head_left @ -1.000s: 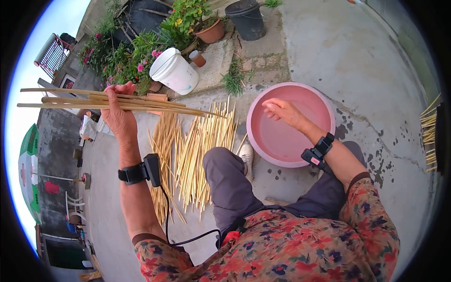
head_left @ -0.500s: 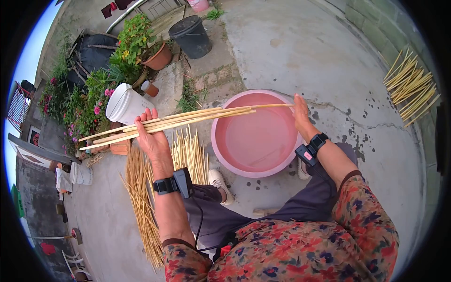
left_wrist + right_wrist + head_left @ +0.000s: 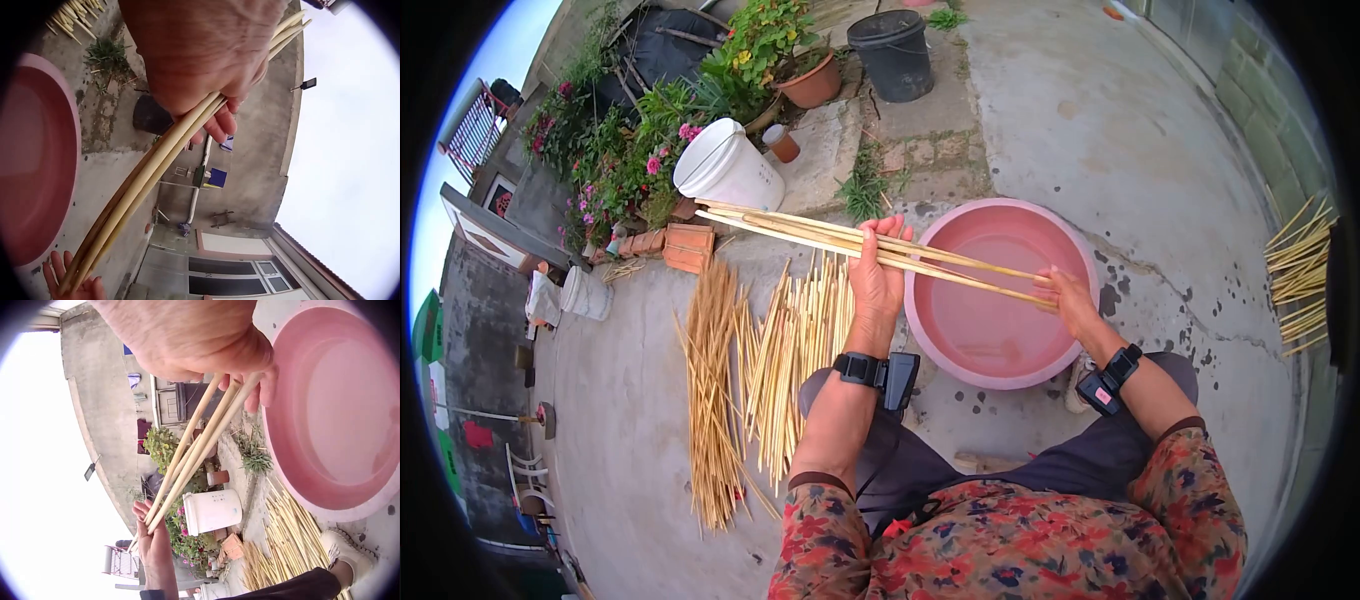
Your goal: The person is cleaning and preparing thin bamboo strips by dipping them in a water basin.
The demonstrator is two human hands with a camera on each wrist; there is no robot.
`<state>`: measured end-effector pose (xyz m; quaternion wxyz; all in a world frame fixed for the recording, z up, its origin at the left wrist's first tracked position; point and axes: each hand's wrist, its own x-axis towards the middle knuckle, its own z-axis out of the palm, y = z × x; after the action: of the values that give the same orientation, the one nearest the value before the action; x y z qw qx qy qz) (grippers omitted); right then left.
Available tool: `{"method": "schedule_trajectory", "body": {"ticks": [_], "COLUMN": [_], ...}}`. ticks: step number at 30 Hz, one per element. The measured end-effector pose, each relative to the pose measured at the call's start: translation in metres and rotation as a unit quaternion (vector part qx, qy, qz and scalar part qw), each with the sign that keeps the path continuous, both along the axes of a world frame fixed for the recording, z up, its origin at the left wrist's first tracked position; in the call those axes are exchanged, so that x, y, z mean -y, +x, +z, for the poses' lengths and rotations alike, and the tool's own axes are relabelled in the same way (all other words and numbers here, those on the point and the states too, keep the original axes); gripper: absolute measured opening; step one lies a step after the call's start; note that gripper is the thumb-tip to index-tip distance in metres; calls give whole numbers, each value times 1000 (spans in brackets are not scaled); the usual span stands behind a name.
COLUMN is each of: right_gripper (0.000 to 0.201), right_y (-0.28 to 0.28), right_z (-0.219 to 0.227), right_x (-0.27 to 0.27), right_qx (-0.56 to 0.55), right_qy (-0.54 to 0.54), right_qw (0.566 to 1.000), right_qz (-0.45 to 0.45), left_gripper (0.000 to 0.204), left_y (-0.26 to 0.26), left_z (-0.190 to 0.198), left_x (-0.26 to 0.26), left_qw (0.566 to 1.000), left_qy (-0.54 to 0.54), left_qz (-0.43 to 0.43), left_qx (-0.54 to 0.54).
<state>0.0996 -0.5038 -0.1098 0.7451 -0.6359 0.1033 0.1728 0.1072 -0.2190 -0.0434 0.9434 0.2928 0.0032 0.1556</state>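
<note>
Centre of head frame: handful of long, slender pale sticks (image 3: 790, 227), slanting from upper left down toward the right, over the near-left rim and interior of a pink basin (image 3: 1005, 381). Left hand (image 3: 878, 285) grips the bundle along its middle, thumb across the sticks. Right hand (image 3: 1068, 300) pinches the right-hand ends above the basin, fingers bent round them. Ends beyond left hand fan slightly.

Below and left of centre, on concrete (image 3: 625, 400): a spread of pale sticks (image 3: 805, 350), and just beside it a browner heap (image 3: 712, 400). Third pile (image 3: 1300, 275) at right edge, near a block wall (image 3: 1270, 130).

Upper left: white bucket (image 3: 730, 175) tilted in view, flowering plants behind. Top centre: black bucket (image 3: 892, 60), a terracotta pot (image 3: 812, 85) just beside it.
</note>
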Motion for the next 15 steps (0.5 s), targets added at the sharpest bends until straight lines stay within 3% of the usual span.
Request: {"method": "schedule_trajectory", "body": {"ticks": [4, 7, 11, 13, 14, 15], "right_gripper": [39, 37, 35, 38, 38, 36], "right_y": [-7, -5, -3, 2, 8, 13], "right_z": [-6, -4, -15, -23, -22, -16], "right_x": [-3, 6, 16, 16, 18, 19], "right_qx": [3, -54, -51, 26, 24, 80], "right_qy": [-78, -78, -100, -226, -229, -338], "right_qw": [995, 991, 989, 966, 966, 921], "right_qz": [66, 90, 91, 120, 122, 177], "left_gripper": [17, 24, 31, 33, 33, 34], "left_y": [6, 7, 13, 18, 21, 23], "left_z": [-3, -10, -29, -31, -31, -30], "left_x": [9, 12, 13, 15, 15, 16], "left_qw": [999, 998, 993, 992, 992, 991], "left_qy": [-9, 0, -8, -8, -12, -13], "left_qz": [-27, -57, -103, -118, -117, -131], "left_qx": [-18, -41, -56, -47, -49, -41]}}
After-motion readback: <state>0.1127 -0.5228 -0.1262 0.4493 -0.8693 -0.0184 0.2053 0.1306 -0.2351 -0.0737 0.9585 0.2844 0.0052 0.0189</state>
